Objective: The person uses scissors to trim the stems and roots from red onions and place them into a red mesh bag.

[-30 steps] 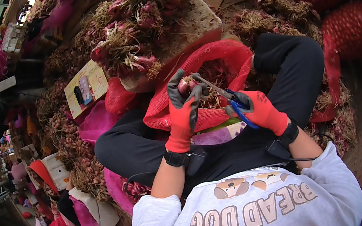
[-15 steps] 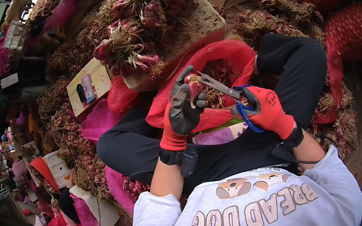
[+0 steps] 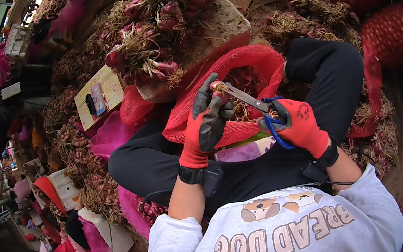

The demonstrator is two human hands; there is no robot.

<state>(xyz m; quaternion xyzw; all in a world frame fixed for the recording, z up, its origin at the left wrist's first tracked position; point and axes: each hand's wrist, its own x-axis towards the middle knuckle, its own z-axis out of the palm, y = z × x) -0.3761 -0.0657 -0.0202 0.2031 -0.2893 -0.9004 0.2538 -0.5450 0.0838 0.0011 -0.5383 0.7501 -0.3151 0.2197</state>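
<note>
A red shallot with dry roots sits between the thumb and fingers of my left hand, which wears a red glove with a dark grey coated palm. From the right, the tips of a pair of scissors meet the root tuft. Their blades look nearly together. My right hand, gloved the same way, is closed around the scissors' blue-wrapped handles. Beneath both hands, a red mesh sack lies with its mouth spread, and shallots show inside it.
Beyond the sack, bunched shallots rest on a pale block. A yellow card holding a phone-like item lies left of it. My dark-trousered legs flank the sack. Full red mesh sacks stand at far right; more shallots cover the left.
My left thumb and fingers have rolled the shallot, which now shows mostly its root end. The scissor blades have drawn closer together at the roots.
</note>
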